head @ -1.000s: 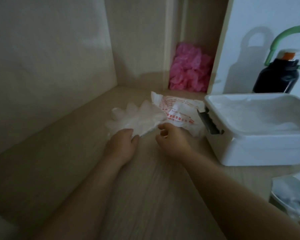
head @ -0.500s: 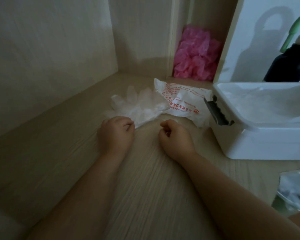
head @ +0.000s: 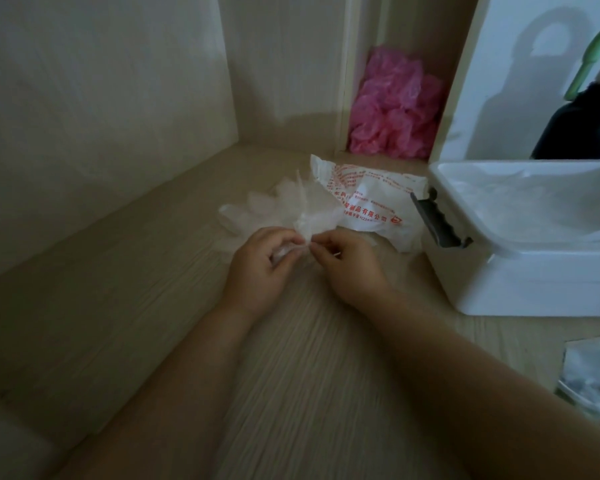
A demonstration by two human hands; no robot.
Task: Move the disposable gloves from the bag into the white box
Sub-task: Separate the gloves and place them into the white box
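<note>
**Two hands bunch up thin gloves**

A dark bottle [head: 581, 133] is cut off at the right edge. What lies inside the white box [head: 534, 282] is hard to see. On the pale wooden table [head: 136, 323], the left hand [head: 257, 271] curls round the crinkly see-through gloves [head: 278, 207]. The right hand [head: 349, 270] pinches them, just beside the printed plastic bag [head: 371, 202].

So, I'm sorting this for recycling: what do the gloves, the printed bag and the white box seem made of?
The gloves: thin translucent plastic film, it seems; they bunch up softly and look cloudy.
The bag: white plastic film, slightly glossy, creased, with red print.
The white box: probably rigid plastic, smooth matte walls, with a dark clasp.
</note>
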